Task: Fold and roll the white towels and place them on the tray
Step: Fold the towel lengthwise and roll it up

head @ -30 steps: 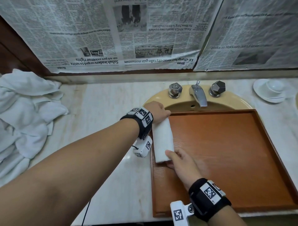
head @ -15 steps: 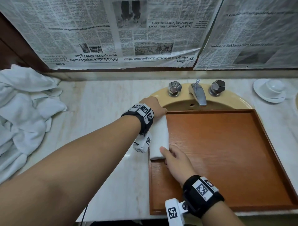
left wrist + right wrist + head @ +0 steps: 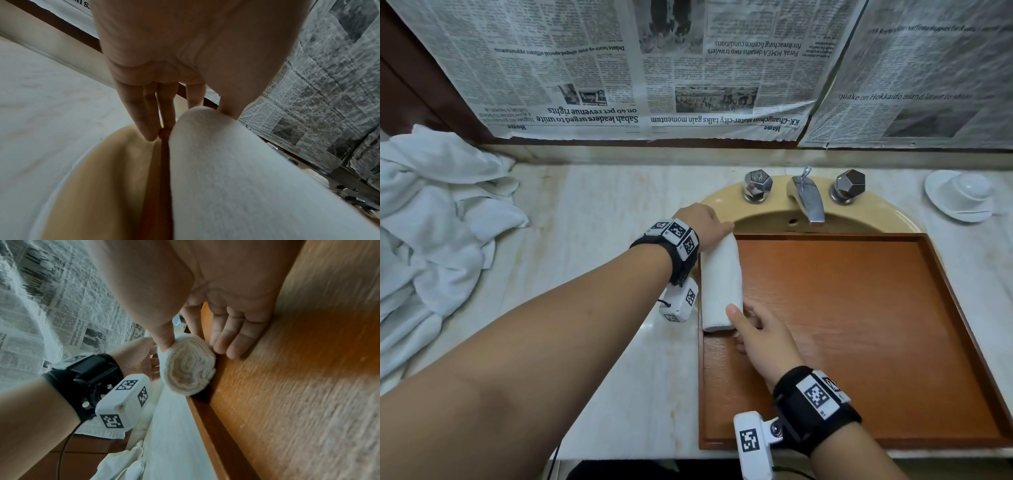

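Rolled towel (image 3: 720,284) shifted left vs 1 s ago: it lay a bit in from the left wall of the tray (image 3: 859,342), now it's tight along that wall, touching it. R hand (image 3: 763,335) went left w/ the near end, thumb now on top of the roll, fingers on tray floor beside it. L hand (image 3: 702,224) at far end also moved slightly left.

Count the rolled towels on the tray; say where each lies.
1. The rolled towel lies along the tray's left rim, left hand at its far end, right hand at its near end. None appears hidden.
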{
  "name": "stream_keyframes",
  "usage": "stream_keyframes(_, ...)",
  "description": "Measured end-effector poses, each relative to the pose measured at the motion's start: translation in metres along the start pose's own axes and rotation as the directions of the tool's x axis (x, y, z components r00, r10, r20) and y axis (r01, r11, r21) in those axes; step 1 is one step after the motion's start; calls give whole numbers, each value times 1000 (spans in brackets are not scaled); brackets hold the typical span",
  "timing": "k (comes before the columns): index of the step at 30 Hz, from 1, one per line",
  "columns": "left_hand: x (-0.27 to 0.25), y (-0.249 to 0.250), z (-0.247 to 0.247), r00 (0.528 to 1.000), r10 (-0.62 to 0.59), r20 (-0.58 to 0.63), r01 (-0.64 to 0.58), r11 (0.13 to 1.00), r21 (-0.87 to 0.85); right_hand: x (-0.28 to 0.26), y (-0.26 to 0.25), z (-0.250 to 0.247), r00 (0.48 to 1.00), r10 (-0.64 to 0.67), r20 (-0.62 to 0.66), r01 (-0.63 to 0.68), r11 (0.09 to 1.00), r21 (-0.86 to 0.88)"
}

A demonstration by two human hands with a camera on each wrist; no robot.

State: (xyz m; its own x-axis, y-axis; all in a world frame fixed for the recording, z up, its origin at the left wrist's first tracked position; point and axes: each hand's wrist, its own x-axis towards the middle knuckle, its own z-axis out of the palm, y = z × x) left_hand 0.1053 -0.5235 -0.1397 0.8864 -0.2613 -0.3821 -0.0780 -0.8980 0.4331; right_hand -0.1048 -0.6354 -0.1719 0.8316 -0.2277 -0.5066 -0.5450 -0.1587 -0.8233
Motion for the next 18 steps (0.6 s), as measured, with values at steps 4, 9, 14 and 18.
stream_keyframes(4, 0, 1, -1, 1000, 14, -14, -13, 999, 31, -4, -6, -1, 1000, -9, 27, 9, 1000, -8)
stream_keyframes(9, 1, 2, -1, 1000, 17, -2, -17, 999, 41, -6, -8, -3, 999, -21, 32, 22, 999, -27)
stream_keyframes(14, -4, 3, -2, 1000, 9, -8, -8, 999, 37, -4, -7, -5, 999, -10, 41, 11, 1000, -21)
stream_keyframes(18, -13, 0, -8, 999, 3, -38, -5, 999, -44, -2, -6, -6, 999, -7, 45, 11, 997, -80)
